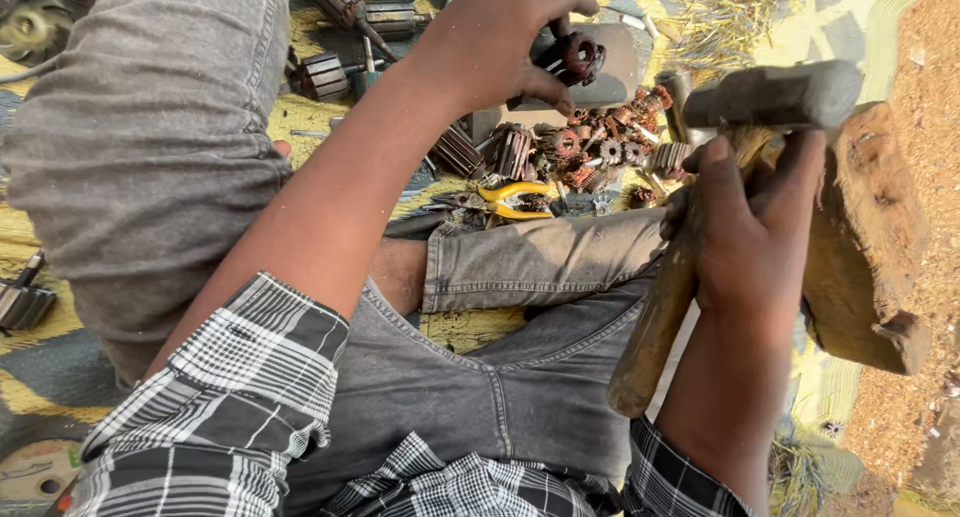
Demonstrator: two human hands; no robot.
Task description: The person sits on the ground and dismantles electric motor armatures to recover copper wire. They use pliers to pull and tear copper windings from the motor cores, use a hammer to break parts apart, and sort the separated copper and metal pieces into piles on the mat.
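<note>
My left hand (500,39) pinches a small dark red wound coil part (580,57) at the fingertips, held above the heap of rusty armature pieces (600,152). My right hand (755,242) is clenched round the wooden handle of a hammer (775,95), head up, just beside a worn wooden block (865,242). Yellow-handled pliers (512,201) lie below the left hand, near my knee.

Far ahead, scattered motor parts (600,152) and yellow pliers (515,201) crowd the mat; the wooden block (870,247) blocks the right side.
</note>
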